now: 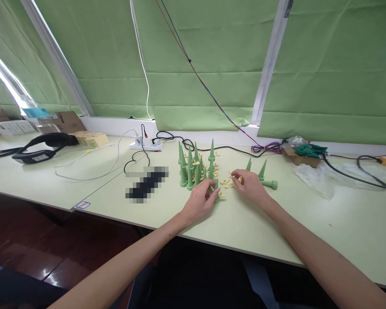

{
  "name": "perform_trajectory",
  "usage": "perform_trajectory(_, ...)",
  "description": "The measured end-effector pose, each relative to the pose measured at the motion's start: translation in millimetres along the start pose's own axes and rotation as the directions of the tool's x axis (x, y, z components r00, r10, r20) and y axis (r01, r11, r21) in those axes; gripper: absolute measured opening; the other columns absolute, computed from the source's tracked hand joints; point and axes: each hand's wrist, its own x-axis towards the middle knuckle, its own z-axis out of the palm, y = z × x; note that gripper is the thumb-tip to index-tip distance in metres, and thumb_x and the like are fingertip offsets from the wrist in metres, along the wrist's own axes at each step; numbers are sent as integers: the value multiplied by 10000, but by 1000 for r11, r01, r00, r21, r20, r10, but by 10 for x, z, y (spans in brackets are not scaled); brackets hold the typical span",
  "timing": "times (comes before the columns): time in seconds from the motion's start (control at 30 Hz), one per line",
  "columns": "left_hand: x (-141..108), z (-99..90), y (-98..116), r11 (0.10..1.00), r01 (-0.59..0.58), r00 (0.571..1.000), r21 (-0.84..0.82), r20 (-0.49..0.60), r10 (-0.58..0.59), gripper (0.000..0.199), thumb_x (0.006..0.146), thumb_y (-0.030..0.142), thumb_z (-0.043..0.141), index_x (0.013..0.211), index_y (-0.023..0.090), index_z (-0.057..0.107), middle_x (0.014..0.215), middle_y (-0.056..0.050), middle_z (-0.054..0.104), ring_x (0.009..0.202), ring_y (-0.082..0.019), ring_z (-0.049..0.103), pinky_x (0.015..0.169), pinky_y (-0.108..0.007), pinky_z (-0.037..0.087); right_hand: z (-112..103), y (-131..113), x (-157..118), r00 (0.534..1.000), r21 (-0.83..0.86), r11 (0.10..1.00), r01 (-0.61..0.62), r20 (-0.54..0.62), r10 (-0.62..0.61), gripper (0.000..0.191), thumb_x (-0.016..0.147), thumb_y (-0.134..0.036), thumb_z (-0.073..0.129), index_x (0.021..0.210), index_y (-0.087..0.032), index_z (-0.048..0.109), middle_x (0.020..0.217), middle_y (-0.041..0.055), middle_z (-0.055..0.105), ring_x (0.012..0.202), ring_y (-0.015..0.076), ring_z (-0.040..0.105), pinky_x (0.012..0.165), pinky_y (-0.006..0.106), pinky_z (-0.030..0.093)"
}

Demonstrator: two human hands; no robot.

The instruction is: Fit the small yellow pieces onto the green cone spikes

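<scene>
My left hand point(199, 201) has its fingers closed around a green plastic spike point(216, 195) with a small yellow valve point(223, 196) sticking out of its side. The spike stands point up on the table at the front of a cluster of similar green spikes point(190, 169), several with yellow valves fitted. To the right, my right hand point(249, 185) is bent over loose yellow valves point(225, 183), thumb and forefinger pinched together. A bit of yellow shows by those fingertips, but what they grip is too small to make out. Behind this hand are upright spikes point(262, 171) and one lying spike point(270, 184).
A blurred black object point(146, 184) lies left of the spikes. Behind are a power strip point(146, 143) and black cables point(206, 149). A black headset point(45, 146) is at far left. Clear plastic bags point(315, 178) and a small cardboard box point(300, 159) sit on the right.
</scene>
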Motion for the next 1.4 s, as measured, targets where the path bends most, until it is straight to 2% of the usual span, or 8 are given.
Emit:
perform_trajectory(0.17,-7,16,-22,1000,-2,999,-13,-44,1,176,929,334,513,1003,174,513,818,-28,598,592,-107,556,525,-224,463,48,-3,-13,991,-46,998,35,132,-28,186,882,-178,521,987,-160,673,953,79,692,673,162,582,743,314,429)
perform_trajectory(0.33,-18,27,-28,998,-14,994,-63,-109,7,207,921,339,531,1050,183,491,975,-43,594,561,-71,530,496,-209,445,72,-69,-47,984,-65,998,26,177,-14,201,885,-238,575,1047,-160,666,1002,103,651,817,199,606,753,308,428)
perform_trajectory(0.67,-25,14,0,1000,-3,981,-4,-192,2,150,954,327,472,925,183,498,736,18,534,531,-78,461,492,-215,350,115,-89,-46,975,-67,998,-4,223,19,160,904,-217,563,999,-181,686,988,91,632,847,198,600,744,297,418)
perform_trajectory(0.9,-25,15,22,1000,-12,982,18,-191,15,165,961,318,459,870,186,500,661,32,521,516,-82,434,503,-226,327,98,-122,-57,970,-69,998,-8,241,24,145,918,-188,527,937,-169,669,941,91,631,827,194,597,725,289,413)
perform_trajectory(1.03,-25,12,25,1000,-13,981,27,-195,18,171,961,320,455,867,186,504,658,32,523,513,-85,430,509,-228,328,101,-117,-65,980,-37,999,28,198,-21,144,932,-183,496,921,-173,639,925,82,618,827,190,587,729,291,411)
perform_trajectory(1.17,-27,4,23,999,-18,980,36,-197,25,172,960,318,457,860,185,501,641,39,504,504,-83,414,512,-229,325,90,-156,-58,993,54,995,79,81,-84,152,958,-217,456,884,-187,586,875,57,612,796,182,568,728,296,412)
perform_trajectory(1.4,-38,2,2,996,-54,979,67,-191,66,168,945,332,491,862,186,506,586,53,449,495,-86,390,501,-226,314,-12,-436,-111,983,272,948,167,-118,-139,175,979,-291,435,908,-192,560,859,52,622,593,130,481,606,285,405)
